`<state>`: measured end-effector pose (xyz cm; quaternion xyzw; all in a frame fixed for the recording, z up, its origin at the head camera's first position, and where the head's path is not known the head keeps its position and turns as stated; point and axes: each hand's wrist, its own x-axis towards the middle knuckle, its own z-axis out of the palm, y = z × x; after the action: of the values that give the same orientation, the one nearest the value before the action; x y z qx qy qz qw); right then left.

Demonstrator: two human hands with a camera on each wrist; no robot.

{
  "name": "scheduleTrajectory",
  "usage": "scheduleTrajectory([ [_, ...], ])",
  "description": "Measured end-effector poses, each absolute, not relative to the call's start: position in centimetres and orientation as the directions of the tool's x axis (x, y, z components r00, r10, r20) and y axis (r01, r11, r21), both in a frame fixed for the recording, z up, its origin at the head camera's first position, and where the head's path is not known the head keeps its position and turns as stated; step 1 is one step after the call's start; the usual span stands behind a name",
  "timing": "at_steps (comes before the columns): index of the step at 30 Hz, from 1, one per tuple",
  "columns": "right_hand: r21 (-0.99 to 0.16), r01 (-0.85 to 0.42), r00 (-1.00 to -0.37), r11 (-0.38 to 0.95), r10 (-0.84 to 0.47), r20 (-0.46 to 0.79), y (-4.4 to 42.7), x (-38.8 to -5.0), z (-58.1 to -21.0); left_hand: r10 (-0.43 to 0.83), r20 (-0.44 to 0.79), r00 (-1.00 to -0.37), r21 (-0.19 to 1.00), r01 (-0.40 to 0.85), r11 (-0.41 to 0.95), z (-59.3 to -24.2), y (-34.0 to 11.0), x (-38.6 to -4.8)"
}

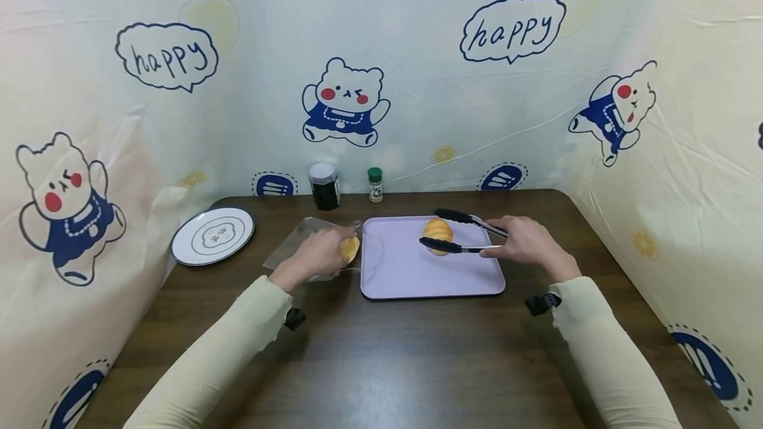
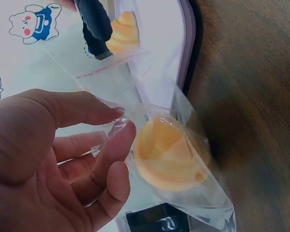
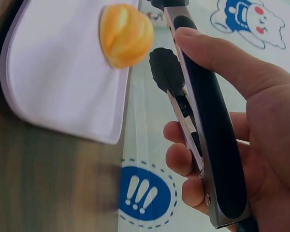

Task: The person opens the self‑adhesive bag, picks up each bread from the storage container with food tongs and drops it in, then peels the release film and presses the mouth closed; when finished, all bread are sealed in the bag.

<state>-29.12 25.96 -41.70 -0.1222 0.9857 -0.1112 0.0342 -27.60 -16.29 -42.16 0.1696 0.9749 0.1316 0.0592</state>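
My left hand (image 1: pixel 322 255) pinches the edge of a clear plastic bag (image 2: pixel 215 208) between thumb and forefinger. A round golden bun (image 2: pixel 166 162) lies inside that bag, left of the lilac tray (image 1: pixel 411 281). With thumb and fingers wrapped round the handles, my right hand (image 1: pixel 530 241) grips black-tipped metal tongs (image 3: pixel 210 125). The tongs' arms are spread apart over the tray's right part. A ridged yellow bread roll (image 1: pixel 438 229) sits on the tray, with the tong heads close about it; whether they touch it I cannot tell.
A white plate with a dark rim (image 1: pixel 205 250) lies at the table's left edge. At the back stand a dark jar with a pale lid (image 1: pixel 325 194) and a small green-capped shaker (image 1: pixel 375 187). Printed cloth (image 1: pixel 417 124) hangs behind and beside the table.
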Motion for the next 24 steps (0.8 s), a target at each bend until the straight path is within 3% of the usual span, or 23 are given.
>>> scheduleTrajectory([
  [17,-0.213,-0.213,-0.965,0.954,-0.239,-0.108,28.0,-30.4,-42.6,0.330,-0.050,-0.943,0.182,0.316,0.931,-41.9,-16.1,-27.3],
  [24,-0.202,-0.223,-0.964,0.954,-0.247,-0.100,28.1,-30.5,-42.8,0.309,-0.069,-0.949,0.216,0.288,0.933,-42.0,-15.8,-27.4],
])
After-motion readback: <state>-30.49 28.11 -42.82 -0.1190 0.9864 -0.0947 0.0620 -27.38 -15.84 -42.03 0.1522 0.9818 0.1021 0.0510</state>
